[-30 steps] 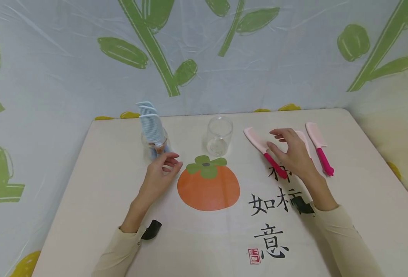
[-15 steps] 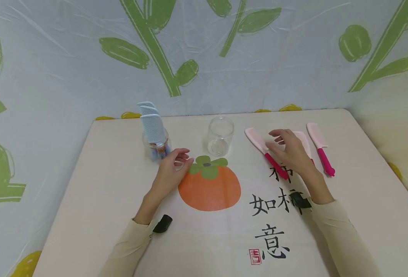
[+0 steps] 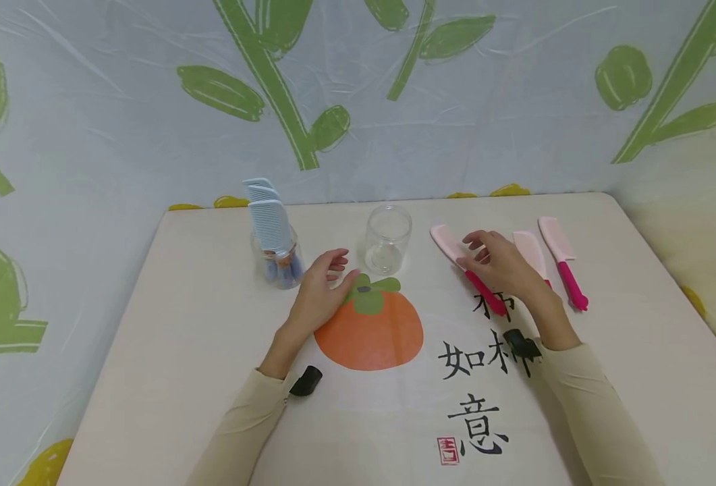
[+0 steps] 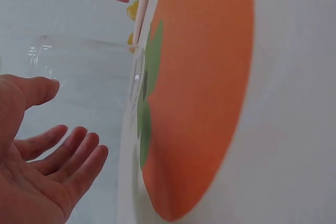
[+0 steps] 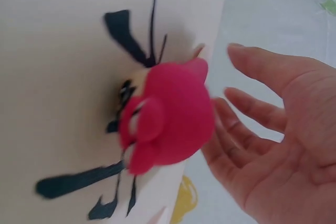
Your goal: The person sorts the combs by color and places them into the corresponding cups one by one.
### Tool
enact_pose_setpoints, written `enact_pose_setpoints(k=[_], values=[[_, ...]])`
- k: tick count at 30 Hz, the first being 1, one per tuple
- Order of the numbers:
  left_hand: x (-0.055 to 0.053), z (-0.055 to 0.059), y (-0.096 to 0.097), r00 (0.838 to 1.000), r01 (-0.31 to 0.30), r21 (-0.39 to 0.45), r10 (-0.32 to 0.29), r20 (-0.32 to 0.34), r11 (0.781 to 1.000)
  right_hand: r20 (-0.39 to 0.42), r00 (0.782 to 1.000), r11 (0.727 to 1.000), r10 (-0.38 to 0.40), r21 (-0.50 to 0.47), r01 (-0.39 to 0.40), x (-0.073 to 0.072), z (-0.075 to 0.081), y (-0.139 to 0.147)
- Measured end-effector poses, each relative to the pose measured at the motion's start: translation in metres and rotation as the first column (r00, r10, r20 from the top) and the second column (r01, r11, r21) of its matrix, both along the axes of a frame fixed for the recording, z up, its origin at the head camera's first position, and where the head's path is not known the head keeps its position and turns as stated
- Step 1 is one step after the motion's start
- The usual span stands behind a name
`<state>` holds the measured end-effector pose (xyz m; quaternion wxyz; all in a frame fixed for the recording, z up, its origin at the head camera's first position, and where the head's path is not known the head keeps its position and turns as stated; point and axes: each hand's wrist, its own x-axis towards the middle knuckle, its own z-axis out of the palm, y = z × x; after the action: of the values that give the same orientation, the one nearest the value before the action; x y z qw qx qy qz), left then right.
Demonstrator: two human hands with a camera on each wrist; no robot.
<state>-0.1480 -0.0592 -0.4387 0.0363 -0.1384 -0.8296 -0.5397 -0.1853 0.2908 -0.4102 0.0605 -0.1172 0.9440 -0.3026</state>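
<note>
My left hand [image 3: 321, 290] is over the printed persimmon with its fingers apart and nothing in them. A clear jar [image 3: 388, 239], upright, stands just beyond those fingertips; in the left wrist view the jar [image 4: 84, 66] shows past the thumb. My right hand [image 3: 497, 263] hovers over the leftmost pink comb [image 3: 449, 243], thumb and fingers spread. That comb's dark pink handle end [image 5: 173, 116] looms close to the right wrist camera. Two more pink combs, a middle one [image 3: 530, 251] and a right one [image 3: 557, 239], lie on the table beside it.
A second clear jar [image 3: 293, 270] at the left holds several light blue combs [image 3: 270, 226] standing teeth-end up. The table cover [image 3: 181, 337] bears a printed orange persimmon [image 3: 370, 337] and black characters [image 3: 479, 425]. A leaf-patterned curtain [image 3: 455, 135] rises behind the table's back edge.
My left hand has moved right, away from the jar of blue combs and toward the other jar. My right hand has shifted slightly left over the leftmost pink comb.
</note>
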Motion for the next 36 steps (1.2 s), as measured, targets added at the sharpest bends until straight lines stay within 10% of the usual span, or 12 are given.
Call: enact_pose_setpoints(k=[13, 36], values=[[-0.011, -0.004, 0.022, 1.0, 0.018, 0.049, -0.018, -0.01, 0.999, 0.126, 0.992, 0.999, -0.006, 0.045, 0.0, -0.004, 0.003, -0.01], [-0.031, -0.006, 0.049, 1.0, -0.018, 0.012, 0.018, 0.001, 1.0, 0.085, 0.993, 0.997, 0.079, 0.012, -0.08, 0.0, 0.005, -0.015]])
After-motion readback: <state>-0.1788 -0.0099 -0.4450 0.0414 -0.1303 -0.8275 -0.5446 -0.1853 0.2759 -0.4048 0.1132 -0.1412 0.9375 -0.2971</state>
